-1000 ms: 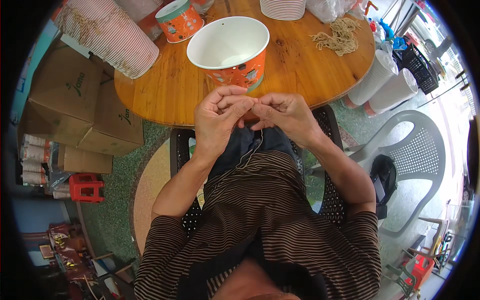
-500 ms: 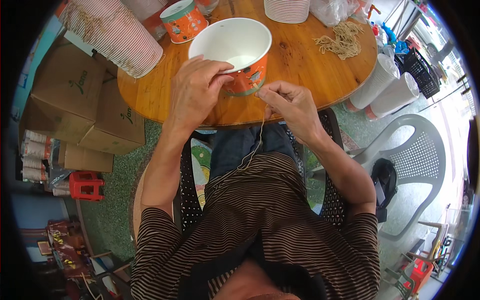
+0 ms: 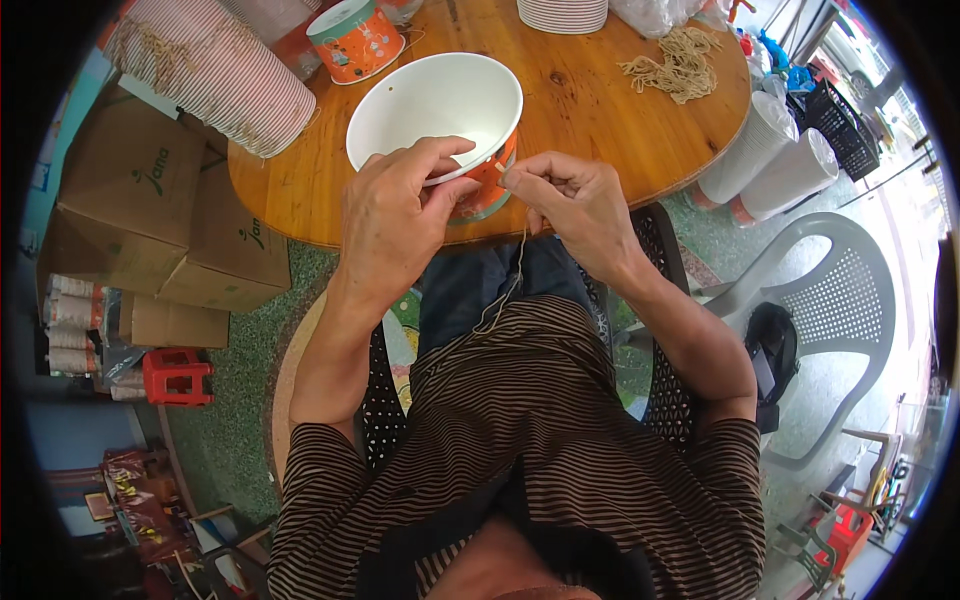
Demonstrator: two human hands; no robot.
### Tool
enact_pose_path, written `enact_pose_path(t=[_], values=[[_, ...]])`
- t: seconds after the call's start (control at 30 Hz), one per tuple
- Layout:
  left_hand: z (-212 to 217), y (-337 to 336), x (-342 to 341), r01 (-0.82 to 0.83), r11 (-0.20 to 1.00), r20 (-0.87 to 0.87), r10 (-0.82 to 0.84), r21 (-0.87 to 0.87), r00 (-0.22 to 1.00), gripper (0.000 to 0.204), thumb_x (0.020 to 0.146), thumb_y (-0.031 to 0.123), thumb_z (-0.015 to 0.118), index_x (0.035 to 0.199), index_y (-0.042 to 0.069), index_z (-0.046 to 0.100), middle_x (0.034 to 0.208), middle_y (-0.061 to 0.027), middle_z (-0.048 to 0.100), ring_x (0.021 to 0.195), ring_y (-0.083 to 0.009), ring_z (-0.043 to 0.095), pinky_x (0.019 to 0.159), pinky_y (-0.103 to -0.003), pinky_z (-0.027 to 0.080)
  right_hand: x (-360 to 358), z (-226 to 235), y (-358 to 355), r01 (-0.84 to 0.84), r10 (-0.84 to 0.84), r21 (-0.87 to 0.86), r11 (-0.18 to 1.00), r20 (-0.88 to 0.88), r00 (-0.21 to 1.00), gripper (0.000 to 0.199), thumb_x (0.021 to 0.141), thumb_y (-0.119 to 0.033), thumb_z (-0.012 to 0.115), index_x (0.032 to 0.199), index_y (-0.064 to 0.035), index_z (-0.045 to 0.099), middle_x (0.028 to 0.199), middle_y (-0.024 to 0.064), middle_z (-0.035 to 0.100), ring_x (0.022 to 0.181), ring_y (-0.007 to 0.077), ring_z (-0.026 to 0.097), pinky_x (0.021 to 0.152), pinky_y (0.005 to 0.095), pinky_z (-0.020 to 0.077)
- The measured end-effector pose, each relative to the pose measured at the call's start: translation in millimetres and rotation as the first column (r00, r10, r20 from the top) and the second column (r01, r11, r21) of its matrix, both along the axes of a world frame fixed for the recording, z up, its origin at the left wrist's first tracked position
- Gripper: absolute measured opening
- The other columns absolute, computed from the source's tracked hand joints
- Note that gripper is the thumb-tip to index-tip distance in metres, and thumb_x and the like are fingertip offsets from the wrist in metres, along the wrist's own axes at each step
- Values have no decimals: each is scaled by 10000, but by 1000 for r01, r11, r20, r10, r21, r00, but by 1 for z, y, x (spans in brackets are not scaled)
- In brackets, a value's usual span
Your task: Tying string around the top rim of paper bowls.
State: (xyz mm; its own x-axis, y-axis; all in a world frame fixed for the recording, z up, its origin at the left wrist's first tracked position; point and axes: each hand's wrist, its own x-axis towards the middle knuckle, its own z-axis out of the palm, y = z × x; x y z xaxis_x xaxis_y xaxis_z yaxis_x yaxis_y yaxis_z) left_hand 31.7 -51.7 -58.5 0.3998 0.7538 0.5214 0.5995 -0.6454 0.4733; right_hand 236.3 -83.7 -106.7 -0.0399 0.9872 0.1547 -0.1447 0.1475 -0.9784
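A large paper bowl (image 3: 430, 105), white inside and orange outside, stands at the near edge of the round wooden table (image 3: 600, 110). My left hand (image 3: 395, 215) grips its near rim with thumb and fingers. My right hand (image 3: 570, 205) pinches a thin pale string (image 3: 508, 290) right against the bowl's side; the string hangs down over my lap.
A second orange paper bowl (image 3: 355, 38) and a stack of striped cups (image 3: 215, 75) lie at the table's far left. A bundle of pale strings (image 3: 675, 65) and a white stack (image 3: 562, 14) sit far right. Cardboard boxes (image 3: 160, 220) stand left, a white plastic chair (image 3: 830, 320) right.
My hands rose from my lap to the table edge. The left hand took hold of the bowl's rim and the right brought the string up to the bowl's side.
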Motion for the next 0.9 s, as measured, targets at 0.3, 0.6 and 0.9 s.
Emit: enact_pose_path(t=[0.3,0.6,0.9], values=[[0,-4,1,6,1000,-9,-6,-28,1000,338,864,65,794,1192,106,724,951,-123,773,869,-319,729,763,-424,553,-5,3,-2,66,-76,86,994,128,989,187,991,-144,692,962,26,764,700,-64,588,637,-5,466,532,221,346],[3,-5,1,11,1000,-44,-12,-17,999,362,868,37,815,1217,84,735,977,-157,780,874,-228,782,753,-329,611,-4,3,5,18,-32,85,996,162,986,173,1004,-142,699,1011,21,758,716,-67,600,608,-8,467,530,200,346],[2,-6,2,16,999,-18,-17,-30,1000,330,870,74,790,1190,113,723,935,-120,768,843,-328,721,712,-421,550,-6,3,8,38,-47,86,996,107,993,187,990,-131,693,1004,39,768,722,-52,612,644,2,483,543,213,359]])
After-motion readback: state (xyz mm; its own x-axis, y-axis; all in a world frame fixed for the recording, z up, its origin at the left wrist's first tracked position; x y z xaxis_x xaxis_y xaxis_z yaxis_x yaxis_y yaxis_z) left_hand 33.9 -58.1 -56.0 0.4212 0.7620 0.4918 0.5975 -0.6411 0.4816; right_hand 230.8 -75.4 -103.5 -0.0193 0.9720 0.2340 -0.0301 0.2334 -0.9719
